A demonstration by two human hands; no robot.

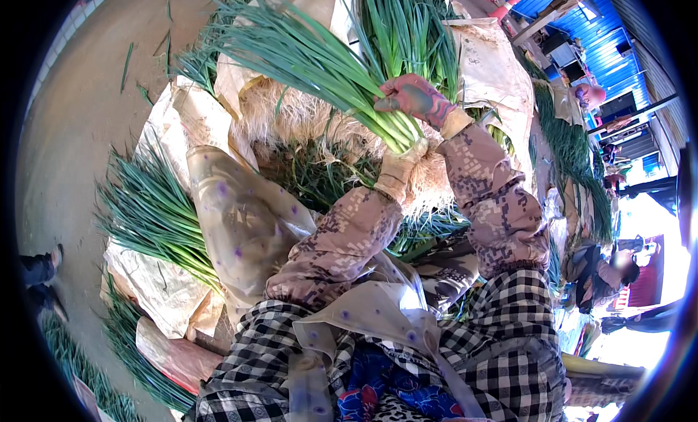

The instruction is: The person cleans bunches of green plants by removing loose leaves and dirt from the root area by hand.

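A bunch of green onions (313,65) slants up and left in front of me, leaves at the far end and pale stringy roots (430,180) at the near end. My right hand (416,100), in a stained pinkish glove, is closed around the stalks. Lower down, my left hand (404,164) is wrapped at the white stem bases beside the roots; its fingers are mostly hidden. Camouflage sleeve covers run over both forearms. Right behind the held bunch stand more green onions (403,29), and a mass of roots (291,113) lies to its left.
Beige sheets (494,65) surround the piles. Another bundle of green onions (156,211) rests at left, near my knee under a translucent spotted apron (236,211). Long onion rows (567,142) line the right side. A person (603,273) sits at far right; someone's feet (54,258) show at far left.
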